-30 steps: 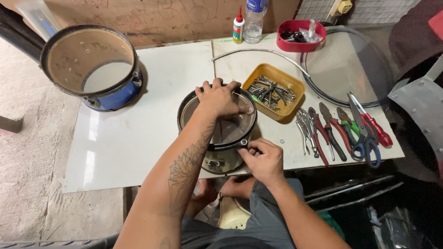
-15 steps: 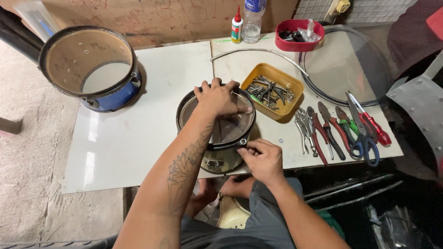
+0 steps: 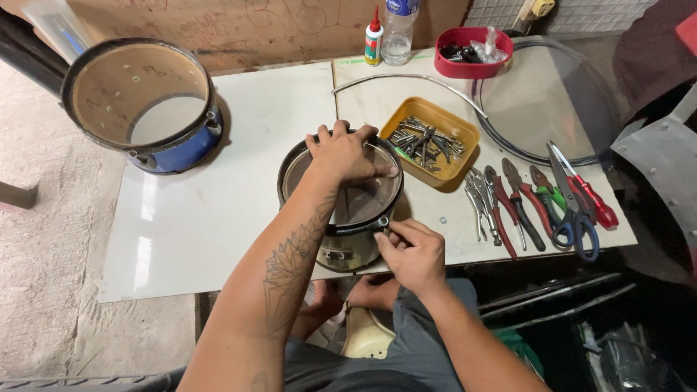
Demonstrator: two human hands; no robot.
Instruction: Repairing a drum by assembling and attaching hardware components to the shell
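Observation:
A small drum (image 3: 341,232) with a clear head and black hoop stands at the near edge of the white table (image 3: 203,210). My left hand (image 3: 347,152) lies flat on top of the drum head, fingers curled over the far rim. My right hand (image 3: 408,250) pinches a small metal screw or lug at the drum's near-right rim. What sits between the fingertips is too small to make out.
A blue drum shell (image 3: 141,105) stands at the far left. A yellow tray (image 3: 430,141) of screws sits right of the drum. Pliers (image 3: 508,207) and scissors (image 3: 577,196) lie at the right. A red bowl (image 3: 473,52), glue bottle (image 3: 373,36), clear drum head (image 3: 544,98).
Both hands stay in place on the small drum. The right fingers shift slightly at the rim.

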